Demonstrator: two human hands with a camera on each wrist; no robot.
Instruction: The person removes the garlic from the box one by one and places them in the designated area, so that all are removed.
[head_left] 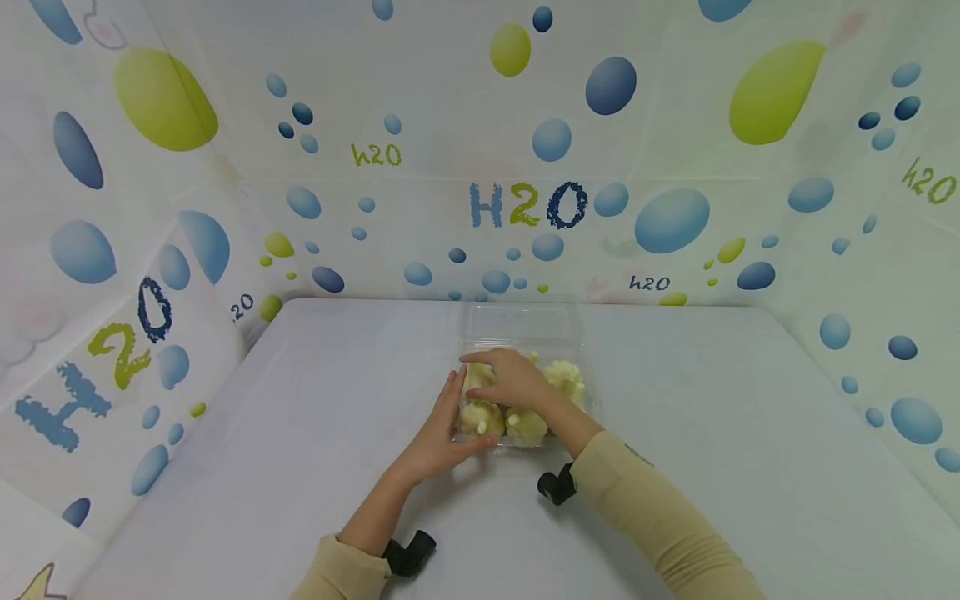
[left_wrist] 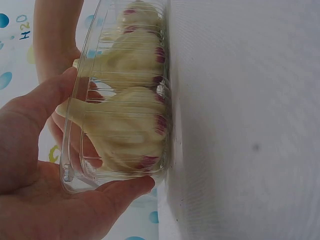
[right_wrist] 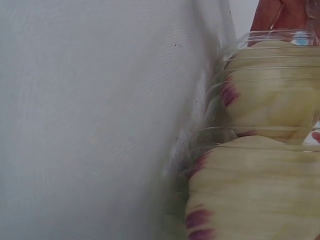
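A clear plastic clamshell box (head_left: 592,407) stands on the white table, its lid (head_left: 521,323) folded back at the far side. Inside sit pale garlic bulbs, among them a front-left bulb (head_left: 474,414), a front-middle bulb (head_left: 527,427) and a right bulb (head_left: 565,377); purple marks show low on them through the plastic. My left hand (head_left: 438,442) spans the near left corner, fingers straight along the left wall, thumb at the front rim. Reaching across the box, my right hand (head_left: 519,380) holds the back-left garlic bulb (head_left: 478,377) between thumb and index finger.
The white-covered table (head_left: 345,400) extends around the box on all sides. Behind it hangs a curtain (head_left: 442,100) printed with blue and green drops. Black wrist cameras, one by the left sleeve (head_left: 408,554) and one by the right (head_left: 557,485), hang low over the tabletop.
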